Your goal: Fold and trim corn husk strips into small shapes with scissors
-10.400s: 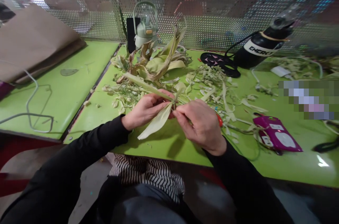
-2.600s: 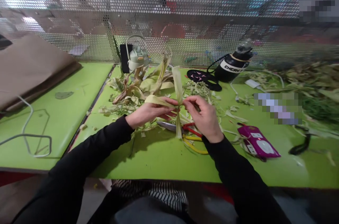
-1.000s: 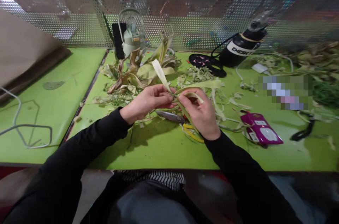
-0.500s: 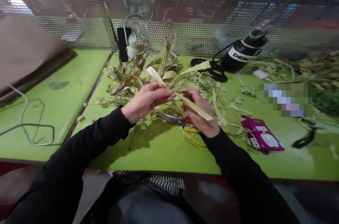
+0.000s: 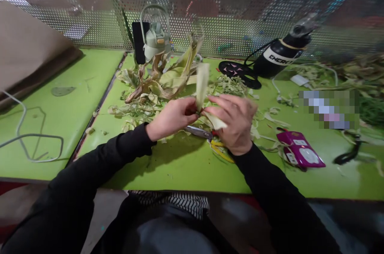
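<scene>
A pale corn husk strip [image 5: 203, 84] stands up between my hands, with a second pale end poking out by my right fingers. My left hand [image 5: 172, 116] is closed, pinching the husk at its base between thumb and fingers. On its other side, my right hand [image 5: 235, 120] has its fingers bent around the husk; they are slightly blurred, and the fingertips are partly hidden. Beneath my hands lie scissors [image 5: 199, 131] with yellow and red handles, partly covered by my right hand. Dried corn husks [image 5: 177, 72] and green shreds [image 5: 144, 110] are heaped just beyond.
At the back stand a pale green bottle [image 5: 155, 42], a phone [image 5: 139, 42] and a black bottle [image 5: 277, 56] beside a black perforated holder [image 5: 240, 73]. A magenta power adapter [image 5: 300, 150] lies to the right. Brown paper [image 5: 33, 50] and a bent wire [image 5: 39, 136] are at left.
The husk strips that spread sideways are now gathered, one pointing upright. My right hand has turned over, its back upward and fingers reaching toward my left fingertips. The view has shifted slightly.
</scene>
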`<action>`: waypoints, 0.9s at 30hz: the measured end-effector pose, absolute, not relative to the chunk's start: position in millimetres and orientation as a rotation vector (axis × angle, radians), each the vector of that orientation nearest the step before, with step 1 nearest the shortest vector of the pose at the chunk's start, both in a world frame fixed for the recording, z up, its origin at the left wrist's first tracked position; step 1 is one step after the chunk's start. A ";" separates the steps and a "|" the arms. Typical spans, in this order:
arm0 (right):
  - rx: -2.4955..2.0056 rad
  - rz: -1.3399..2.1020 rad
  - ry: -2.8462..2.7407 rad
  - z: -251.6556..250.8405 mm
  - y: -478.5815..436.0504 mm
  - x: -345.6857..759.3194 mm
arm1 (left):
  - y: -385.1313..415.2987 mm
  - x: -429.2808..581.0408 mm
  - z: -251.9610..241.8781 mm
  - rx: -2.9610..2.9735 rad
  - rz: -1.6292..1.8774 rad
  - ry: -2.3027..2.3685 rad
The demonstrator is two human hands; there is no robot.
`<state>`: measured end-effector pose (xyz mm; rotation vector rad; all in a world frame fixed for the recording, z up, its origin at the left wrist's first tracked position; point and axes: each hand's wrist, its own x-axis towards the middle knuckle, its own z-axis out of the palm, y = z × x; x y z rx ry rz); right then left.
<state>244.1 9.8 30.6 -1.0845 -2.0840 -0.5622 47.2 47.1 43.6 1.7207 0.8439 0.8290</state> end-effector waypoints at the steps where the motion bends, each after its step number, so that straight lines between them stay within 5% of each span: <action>1: -1.120 -0.490 -2.065 30.1 10.1 242.7 | 46.5 46.9 43.4 1.761 0.821 0.844; 8: -1.328 -0.014 -1.937 32.0 7.4 235.5 | 47.0 51.7 40.6 1.518 0.801 0.759; 15: -1.102 -0.793 -1.844 38.1 9.2 245.6 | 48.1 49.2 47.9 0.979 0.765 0.730; 17: -1.161 -0.790 -1.825 38.2 7.2 246.1 | 47.3 49.0 50.5 0.889 0.779 0.735; 23: -1.423 0.464 -1.611 31.1 8.1 239.1 | 44.6 52.6 49.8 0.950 0.792 0.720; 27: -1.343 0.644 -1.468 28.9 7.8 232.8 | 43.3 57.8 44.1 1.005 0.899 0.735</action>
